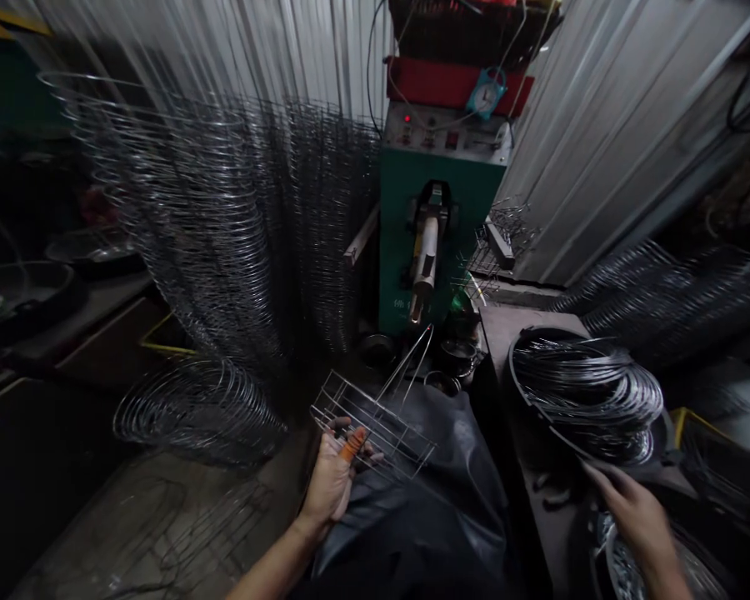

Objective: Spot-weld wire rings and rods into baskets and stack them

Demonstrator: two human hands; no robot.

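Note:
In the head view, my left hand (341, 467) grips a small wire rack (381, 425) over my lap, with an orange cover on one digit. A long bent wire part of the rack rises toward the tip of the machine's arm (423, 271). My right hand (628, 508) is at the lower right, between a black pan (541, 414) of wire rings (593, 392) and a lower container of metal pieces (628, 558). It is blurred, and its fingertips are hard to make out.
Tall stacks of wire rings (193, 200) stand at the left. A green machine (397, 250) with a red light faces me, a blue clock (486, 92) above it. A dark apron (425, 517) covers my lap. More wire coils (650, 279) lie at the right.

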